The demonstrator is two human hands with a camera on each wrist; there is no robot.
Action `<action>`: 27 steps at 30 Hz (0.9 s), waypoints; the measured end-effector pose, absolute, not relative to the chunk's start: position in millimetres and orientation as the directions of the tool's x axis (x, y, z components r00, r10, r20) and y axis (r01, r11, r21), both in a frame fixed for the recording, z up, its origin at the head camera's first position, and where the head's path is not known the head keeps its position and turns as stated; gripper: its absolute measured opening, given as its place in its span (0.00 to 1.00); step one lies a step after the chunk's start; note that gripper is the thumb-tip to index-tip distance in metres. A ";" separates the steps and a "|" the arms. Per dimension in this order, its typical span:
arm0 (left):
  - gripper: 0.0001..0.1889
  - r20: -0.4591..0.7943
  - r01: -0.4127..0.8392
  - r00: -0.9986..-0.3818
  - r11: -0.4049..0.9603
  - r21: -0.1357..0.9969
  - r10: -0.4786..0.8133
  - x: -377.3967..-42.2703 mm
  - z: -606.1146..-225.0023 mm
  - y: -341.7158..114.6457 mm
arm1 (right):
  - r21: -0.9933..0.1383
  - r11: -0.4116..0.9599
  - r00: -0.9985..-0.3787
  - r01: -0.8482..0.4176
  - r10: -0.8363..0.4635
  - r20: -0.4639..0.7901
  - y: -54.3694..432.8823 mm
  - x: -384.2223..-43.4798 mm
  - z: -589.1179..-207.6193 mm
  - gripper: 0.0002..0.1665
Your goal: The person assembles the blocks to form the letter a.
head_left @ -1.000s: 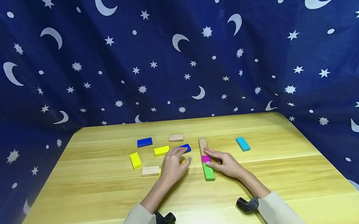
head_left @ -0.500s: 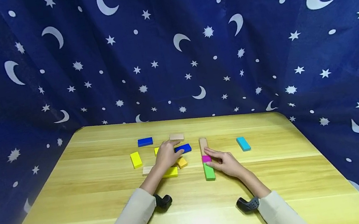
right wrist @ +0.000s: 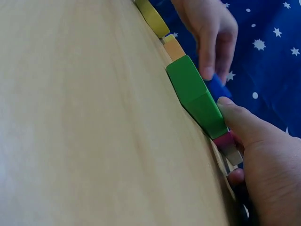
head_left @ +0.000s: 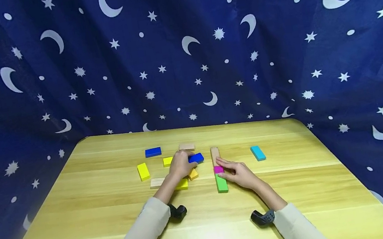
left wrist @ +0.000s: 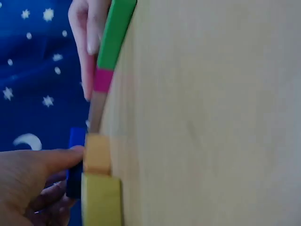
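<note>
The left hand (head_left: pixel 181 164) pinches the blue block (head_left: pixel 196 158), its thumb on the near side and its fingers partly hidden beyond; whether the block is off the table (head_left: pixel 301 185) cannot be told. The right hand (head_left: pixel 239 174) is at a straight row to the right of it, its fingers fairly straight and not curled round anything. The row runs away from the person: the green block (head_left: pixel 221 183) nearest, the magenta block (head_left: pixel 219 169) in the middle, the wooden block (head_left: pixel 215 154) farthest, end to end. The right thumb touches the green block's side, and the fingertips lie by the wooden block. The orange block (head_left: pixel 193 174) sits just in front of the blue block, with a yellow block (head_left: pixel 182 185) close by it, partly behind the left wrist. Around the left hand lie a pale block (head_left: pixel 157 182), part covered by the forearm, another yellow block (head_left: pixel 168 162), part covered by the hand, and a tan block (head_left: pixel 186 147) beyond. Farther left are the third yellow block (head_left: pixel 143 172) and the second blue block (head_left: pixel 153 152). A light blue block (head_left: pixel 258 153) lies apart, right of the row. A curtain (head_left: pixel 165 56) with moons and stars hangs behind.
</note>
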State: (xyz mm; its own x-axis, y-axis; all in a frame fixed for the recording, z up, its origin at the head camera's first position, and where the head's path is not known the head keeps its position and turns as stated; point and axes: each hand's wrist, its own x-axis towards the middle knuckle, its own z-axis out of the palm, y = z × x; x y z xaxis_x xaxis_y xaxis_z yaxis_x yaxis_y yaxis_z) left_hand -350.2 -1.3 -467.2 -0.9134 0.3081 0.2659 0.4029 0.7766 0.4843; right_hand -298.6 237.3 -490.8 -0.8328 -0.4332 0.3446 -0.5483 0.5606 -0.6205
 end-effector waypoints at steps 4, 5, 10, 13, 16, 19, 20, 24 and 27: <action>0.18 0.286 0.482 -0.876 0.704 0.522 0.388 -339.7 -463.3 2.5 | -0.620 0.566 -0.836 -0.543 -0.436 0.334 238.3 -299.3 -489.8 0.30; 0.19 0.287 0.499 -0.866 0.689 0.526 0.409 -336.7 -462.4 3.4 | -0.622 0.564 -0.835 -0.543 -0.437 0.334 238.5 -299.6 -489.7 0.30; 0.18 0.284 0.545 -0.838 0.680 0.490 0.466 -326.2 -462.6 6.9 | -0.631 0.551 -0.831 -0.547 -0.447 0.331 239.1 -300.7 -491.3 0.31; 0.17 0.296 0.561 -0.827 0.686 0.463 0.477 -325.1 -465.4 8.8 | -0.638 0.546 -0.833 -0.542 -0.449 0.324 239.4 -301.1 -493.2 0.31; 0.17 0.310 0.568 -0.823 0.688 0.452 0.476 -326.2 -468.3 10.2 | -0.639 0.546 -0.833 -0.542 -0.450 0.322 239.6 -301.5 -494.2 0.31; 0.17 0.321 0.577 -0.817 0.691 0.436 0.479 -325.8 -469.9 9.8 | -0.637 0.546 -0.832 -0.544 -0.449 0.326 239.3 -301.6 -494.5 0.30; 0.17 0.317 0.575 -0.818 0.695 0.431 0.480 -325.3 -470.6 9.5 | -0.637 0.546 -0.832 -0.544 -0.449 0.326 239.2 -301.7 -494.5 0.30; 0.17 0.307 0.581 -0.814 0.702 0.412 0.493 -322.4 -472.4 6.4 | -0.629 0.549 -0.830 -0.550 -0.446 0.336 239.1 -301.9 -494.8 0.30; 0.18 0.303 0.581 -0.814 0.707 0.404 0.496 -321.5 -474.0 2.6 | -0.619 0.553 -0.825 -0.558 -0.448 0.343 238.6 -301.9 -494.7 0.30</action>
State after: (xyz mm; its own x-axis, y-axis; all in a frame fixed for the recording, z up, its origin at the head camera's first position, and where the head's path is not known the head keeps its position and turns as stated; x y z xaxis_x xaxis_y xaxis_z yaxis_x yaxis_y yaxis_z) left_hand -321.5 2.6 -474.0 -0.8136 0.4965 0.3026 0.5813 0.7065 0.4037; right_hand -301.9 238.6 -494.7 -0.8254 -0.4481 0.3433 -0.5576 0.5529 -0.6191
